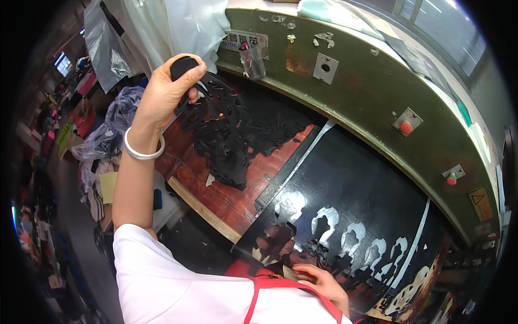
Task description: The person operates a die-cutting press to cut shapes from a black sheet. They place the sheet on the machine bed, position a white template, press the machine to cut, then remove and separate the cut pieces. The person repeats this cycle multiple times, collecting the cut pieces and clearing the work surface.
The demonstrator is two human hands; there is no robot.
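Head view: one curved olive-green metal machine housing [377, 92] is seen, carrying two red round buttons [406, 128]. One black sheet [356, 183] with a row of cut-out openings is spread below it. One lacy black offcut web [237, 135] is lifted by the left hand [167, 89], closed around it. The right hand [324, 281] lies on the sheet's near edge; its grip cannot be told.

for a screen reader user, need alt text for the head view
A left hand lifts a black cut-out sheet off a reddish board at a green press. The right hand rests on a black sheet with white shoe-shaped holes.
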